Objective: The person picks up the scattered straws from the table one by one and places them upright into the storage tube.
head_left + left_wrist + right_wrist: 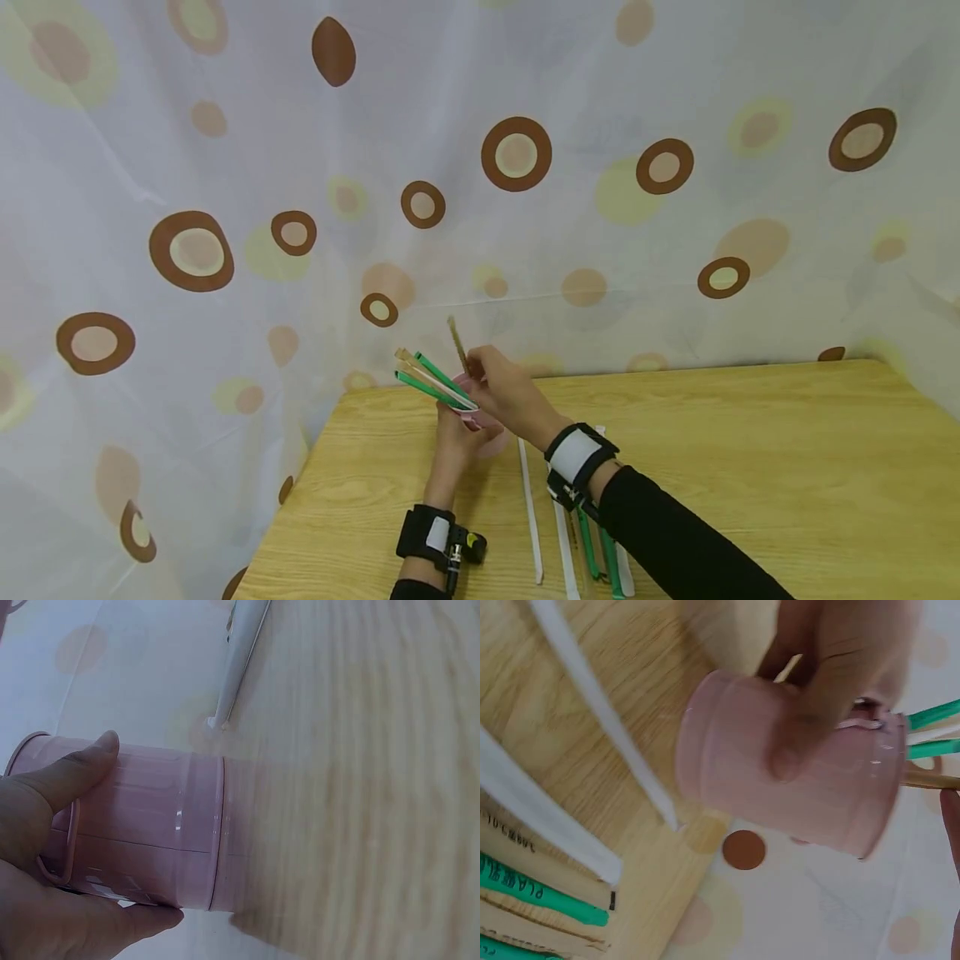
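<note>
My left hand (453, 442) grips a pink pail (150, 814), thumb on one side and fingers on the other. The pail (802, 765) has a small handle loop on its side. Several straws stick out of its mouth, among them a green straw (420, 387), white ones and tan ones. At the pail's rim, my right hand (517, 400) pinches a brown straw (457, 342) that stands upright from its fingertips. In the right wrist view, the brown straw (930, 780) reaches into the mouth, a fingertip against it.
Loose straws lie on the wooden table (750, 467) beneath and beside my right forearm: a long white straw (529, 512), a green straw (588, 546) and several others, some with printed wrappers. A spotted cloth (570, 233) hangs behind the table's far edge.
</note>
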